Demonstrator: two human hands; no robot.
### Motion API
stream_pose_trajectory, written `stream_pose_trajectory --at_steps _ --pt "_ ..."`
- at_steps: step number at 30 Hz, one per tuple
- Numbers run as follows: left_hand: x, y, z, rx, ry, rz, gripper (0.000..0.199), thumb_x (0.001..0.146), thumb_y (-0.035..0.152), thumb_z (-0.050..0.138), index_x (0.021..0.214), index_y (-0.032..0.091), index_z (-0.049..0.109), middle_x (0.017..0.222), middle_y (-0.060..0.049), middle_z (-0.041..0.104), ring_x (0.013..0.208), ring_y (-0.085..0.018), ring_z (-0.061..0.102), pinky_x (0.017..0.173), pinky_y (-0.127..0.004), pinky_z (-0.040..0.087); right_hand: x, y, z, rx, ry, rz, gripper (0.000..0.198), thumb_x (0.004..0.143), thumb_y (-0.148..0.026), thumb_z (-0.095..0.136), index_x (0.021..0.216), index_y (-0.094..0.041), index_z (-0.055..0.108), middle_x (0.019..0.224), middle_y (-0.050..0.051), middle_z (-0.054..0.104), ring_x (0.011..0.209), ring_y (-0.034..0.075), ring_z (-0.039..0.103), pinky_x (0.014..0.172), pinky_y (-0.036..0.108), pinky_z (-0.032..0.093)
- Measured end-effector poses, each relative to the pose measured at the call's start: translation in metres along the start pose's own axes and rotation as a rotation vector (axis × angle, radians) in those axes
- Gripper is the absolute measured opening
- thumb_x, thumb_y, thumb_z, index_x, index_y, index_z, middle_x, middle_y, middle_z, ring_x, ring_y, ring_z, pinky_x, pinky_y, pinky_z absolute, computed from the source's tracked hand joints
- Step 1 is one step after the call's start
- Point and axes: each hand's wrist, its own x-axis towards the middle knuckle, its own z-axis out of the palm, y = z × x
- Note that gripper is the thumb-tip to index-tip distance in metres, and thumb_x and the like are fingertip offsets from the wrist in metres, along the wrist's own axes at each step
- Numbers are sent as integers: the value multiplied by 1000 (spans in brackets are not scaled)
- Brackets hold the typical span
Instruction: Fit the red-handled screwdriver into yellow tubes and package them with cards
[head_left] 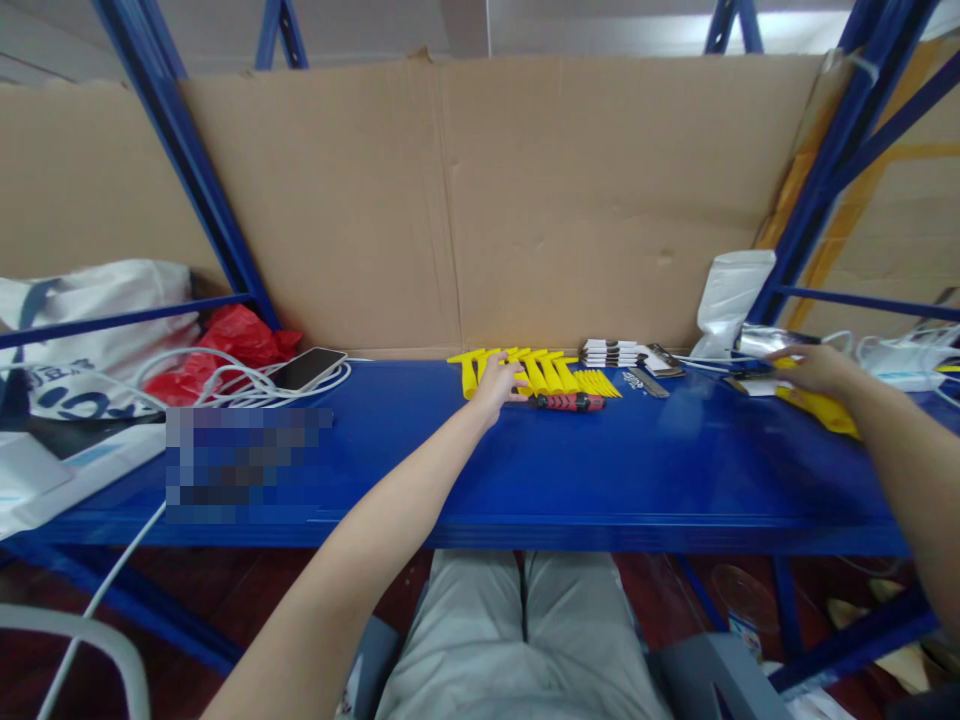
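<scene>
My left hand (495, 388) reaches over a row of yellow T-shaped plastic pieces (553, 372), its fingers apart and slightly bent. Whether they touch a piece is hard to see. Just right of its fingertips lies a red and black screwdriver-like handle (571, 402). Thinner yellow pieces (598, 384) fan out behind that handle. At the right end of the table, my right hand (817, 368) is blurred over a yellow item (819, 412) and a dark and white packet (754, 386). The fingers' grip there does not show clearly.
Stacked black and white packets (611, 353), small metal parts (634, 380) and a flat metal strip (651, 382) lie right of centre. A white pouch (733, 300) leans at the back. Leftward are a phone (311, 369), white cables (247, 385) and a red bag (240, 345). Cardboard (570, 200) stands behind.
</scene>
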Motion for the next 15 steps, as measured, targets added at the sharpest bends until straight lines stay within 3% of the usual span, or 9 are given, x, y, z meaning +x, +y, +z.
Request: stream_pose_trajectory --at_steps 3,6,8,11,15 --pt "-1 2 0 19 1 -11 46 81 14 46 126 21 40 112 -11 60 82 -17 65 67 -31 56 4 13 13 7 -108 39 25 64 1 65 56 -21 58 40 1 48 39 16 48 59 36 41" --pt "-2 3 1 38 -5 -14 45 81 14 46 126 20 40 114 -12 59 82 -16 65 65 -30 57 4 19 20 -160 -172 -17 17 68 -3 62 66 -19 62 43 3 51 42 18 52 59 33 43" --pt "-3 3 0 52 -9 -16 45 81 14 46 125 20 40 116 -12 58 82 -16 65 64 -29 57 4 21 22 -326 -186 -127 17 71 -6 59 84 -14 66 56 7 60 53 19 58 63 31 44" --pt "-4 3 0 70 -12 -15 42 82 15 47 123 19 41 119 -13 56 82 -15 65 62 -28 57 7 24 23 -538 -144 -235 37 76 -15 58 112 -4 58 93 20 66 81 23 63 72 28 44" --pt "-4 4 0 78 -14 -15 39 83 14 45 121 18 42 120 -13 56 81 -14 64 60 -26 56 17 31 19 -677 -177 -210 40 80 -28 58 110 -1 58 107 24 62 94 26 60 76 29 43"
